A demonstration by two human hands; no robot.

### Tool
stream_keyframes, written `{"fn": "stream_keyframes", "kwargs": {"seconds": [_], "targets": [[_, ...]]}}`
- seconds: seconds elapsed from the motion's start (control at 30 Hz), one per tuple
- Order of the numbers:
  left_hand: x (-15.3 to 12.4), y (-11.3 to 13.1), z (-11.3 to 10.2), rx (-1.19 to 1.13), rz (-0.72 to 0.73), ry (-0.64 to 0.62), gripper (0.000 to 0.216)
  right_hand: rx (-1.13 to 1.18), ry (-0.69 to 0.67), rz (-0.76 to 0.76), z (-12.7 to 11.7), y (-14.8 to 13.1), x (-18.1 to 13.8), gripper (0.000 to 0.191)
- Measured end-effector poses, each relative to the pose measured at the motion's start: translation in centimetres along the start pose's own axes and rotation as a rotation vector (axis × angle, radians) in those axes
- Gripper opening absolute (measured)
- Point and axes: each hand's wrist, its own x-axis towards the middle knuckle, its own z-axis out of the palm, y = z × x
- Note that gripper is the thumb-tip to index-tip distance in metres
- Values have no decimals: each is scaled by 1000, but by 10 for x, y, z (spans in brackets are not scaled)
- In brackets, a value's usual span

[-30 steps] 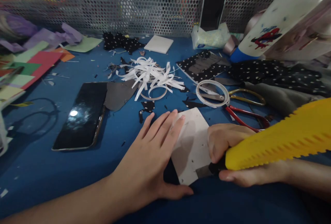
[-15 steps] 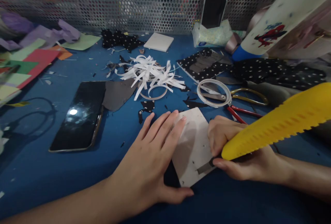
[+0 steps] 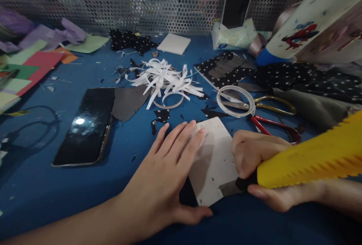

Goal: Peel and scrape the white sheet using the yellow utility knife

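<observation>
A small white board (image 3: 216, 150) lies on the blue table, with dark specks scattered over its face. My left hand (image 3: 166, 173) rests flat with its fingers spread, the fingertips on the board's left side. Closed around a yellow utility knife (image 3: 308, 160) is my right hand (image 3: 254, 154), at the board's right edge. The knife's wide grey blade (image 3: 229, 188) lies low over the board's near right corner. Part of the knife's handle runs out of view at the right.
A phone (image 3: 85, 128) lies at the left, beside a grey scrap (image 3: 128, 103). Curled white strips (image 3: 164, 77) are heaped behind the board. Scissors (image 3: 274, 103), a tape roll (image 3: 236, 101) and dotted black cloth (image 3: 308, 79) sit at the right. A white bottle (image 3: 308, 18) stands behind.
My right hand has drawn the knife slightly right and toward me, and its handle has tipped lower. The left hand stays on the board.
</observation>
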Motion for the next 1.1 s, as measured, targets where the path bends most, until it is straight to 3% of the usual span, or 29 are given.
{"fn": "stream_keyframes", "kwargs": {"seconds": [0.2, 0.43, 0.8, 1.1], "targets": [[0, -1, 1, -2, 6, -1, 135, 90, 58, 5, 0, 0, 1, 23], [0, -2, 1, 3, 10, 11, 135, 41, -75, 2, -4, -2, 4, 23], [0, -1, 1, 1, 9, 10, 135, 21, -103, 31, -3, 0, 1, 21], [-1, 0, -1, -11, 5, -9, 129, -55, -29, 51, 6, -1, 1, 27]]}}
